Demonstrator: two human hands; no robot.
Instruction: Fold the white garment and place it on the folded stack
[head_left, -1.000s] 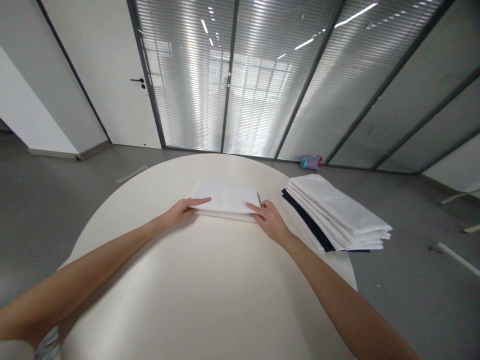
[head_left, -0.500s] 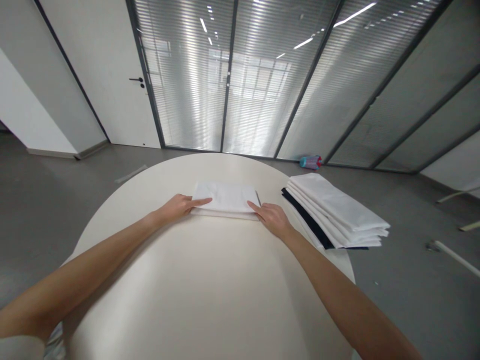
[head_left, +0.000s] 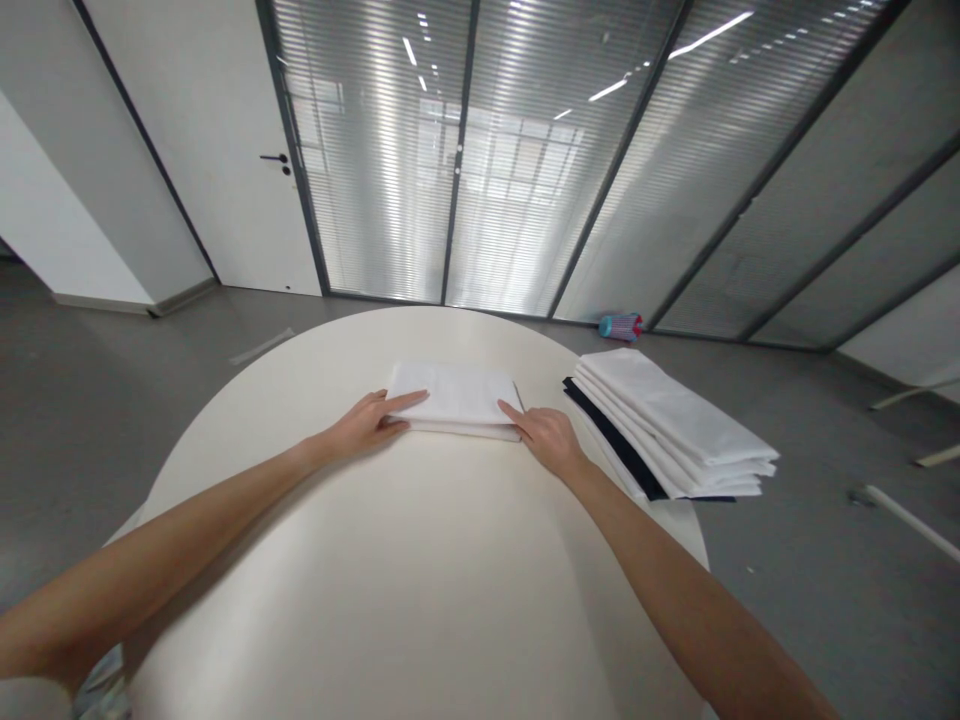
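Note:
A folded white cloth [head_left: 454, 390] lies flat on the round white table [head_left: 420, 560], its layered edge toward me. At its near left corner my left hand [head_left: 367, 420] is open, the index finger stretched across the top and the thumb apart along the front edge. My right hand [head_left: 551, 438] holds the near right corner. Its index fingertip rests on top, with the thumb low at the edge and the other fingers curled. A thin dark line shows along the cloth's right side.
To the right, a stack of folded white cloths [head_left: 667, 410] with a dark one [head_left: 619, 440] among them overhangs the table's edge. A blue and red object [head_left: 621, 327] lies on the floor by the glass partition. Pale legs [head_left: 911, 520] stand at the far right.
My left thumb has come out along the cloth's front edge, apart from the index finger. The cloth and my right hand have shifted very slightly right in view.

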